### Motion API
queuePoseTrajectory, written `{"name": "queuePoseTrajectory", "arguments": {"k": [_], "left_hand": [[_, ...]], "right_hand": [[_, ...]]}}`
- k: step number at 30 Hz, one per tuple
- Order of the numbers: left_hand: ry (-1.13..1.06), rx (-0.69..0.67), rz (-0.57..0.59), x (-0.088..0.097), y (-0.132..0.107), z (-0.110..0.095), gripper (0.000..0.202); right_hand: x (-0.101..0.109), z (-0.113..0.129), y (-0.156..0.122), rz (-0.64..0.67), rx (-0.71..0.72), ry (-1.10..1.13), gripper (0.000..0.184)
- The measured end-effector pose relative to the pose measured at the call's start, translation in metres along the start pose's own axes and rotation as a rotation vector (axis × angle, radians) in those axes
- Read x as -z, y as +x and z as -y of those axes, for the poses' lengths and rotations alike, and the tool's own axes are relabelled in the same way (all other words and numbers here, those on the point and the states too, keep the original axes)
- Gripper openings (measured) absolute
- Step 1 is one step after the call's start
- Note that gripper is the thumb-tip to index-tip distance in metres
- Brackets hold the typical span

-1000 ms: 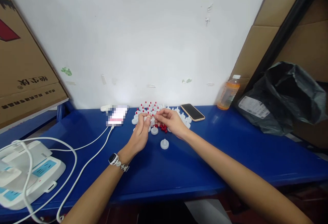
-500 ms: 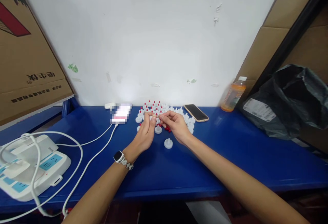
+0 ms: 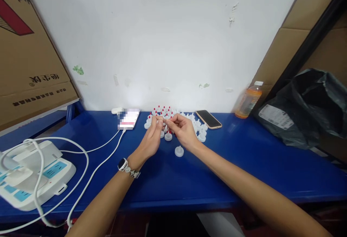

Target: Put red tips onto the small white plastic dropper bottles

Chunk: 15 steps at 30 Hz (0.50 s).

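Note:
My left hand (image 3: pixel 153 136), with a watch (image 3: pixel 123 164) on its wrist, is closed in a pinch on a small white nozzle cap that the fingers mostly cover. Fingertip to fingertip with it, my right hand (image 3: pixel 184 130) is also pinched; what lies between its fingers is too small to make out. Just below the hands stands a white nozzle cap with a red tip (image 3: pixel 168 136). Nearer the front, a plain white nozzle cap (image 3: pixel 179 151) stands alone. Red-tipped caps (image 3: pixel 150 119) cluster behind my left hand, and untipped white caps (image 3: pixel 201 137) lie right of my right hand.
A phone (image 3: pixel 208 119) lies at the back right, a lit one (image 3: pixel 130 118) on a cable at the back left. A power strip (image 3: pixel 58 173) with looped cables fills the left. A drink bottle (image 3: pixel 248 101) and black plastic bag (image 3: pixel 306 110) stand right on the blue table (image 3: pixel 217 179).
Both hands have stayed together with slight finger movement; the right fingers have turned a little and the red tip between the fingertips is now covered. The view has shifted slightly.

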<state>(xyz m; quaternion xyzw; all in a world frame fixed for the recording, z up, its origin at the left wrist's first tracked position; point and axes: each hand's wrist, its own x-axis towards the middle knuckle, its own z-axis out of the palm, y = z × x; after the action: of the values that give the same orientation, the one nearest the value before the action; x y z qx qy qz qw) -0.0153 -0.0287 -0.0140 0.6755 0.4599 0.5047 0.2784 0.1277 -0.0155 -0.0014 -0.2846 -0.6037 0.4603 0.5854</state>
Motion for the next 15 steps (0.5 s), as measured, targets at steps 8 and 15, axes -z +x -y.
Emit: {"name": "queuePoseTrajectory", "arguments": {"k": [8,15], "left_hand": [[0.237,-0.120,-0.092,0.031,0.012,0.006,0.048],[0.360,-0.208,0.036,0.025,0.012,0.007,0.040]], "right_hand": [[0.009,-0.002,0.013,0.483,0.061,-0.664,0.010],[0.025,0.001,0.013,0.447,0.199,-0.909,0.014]]}}
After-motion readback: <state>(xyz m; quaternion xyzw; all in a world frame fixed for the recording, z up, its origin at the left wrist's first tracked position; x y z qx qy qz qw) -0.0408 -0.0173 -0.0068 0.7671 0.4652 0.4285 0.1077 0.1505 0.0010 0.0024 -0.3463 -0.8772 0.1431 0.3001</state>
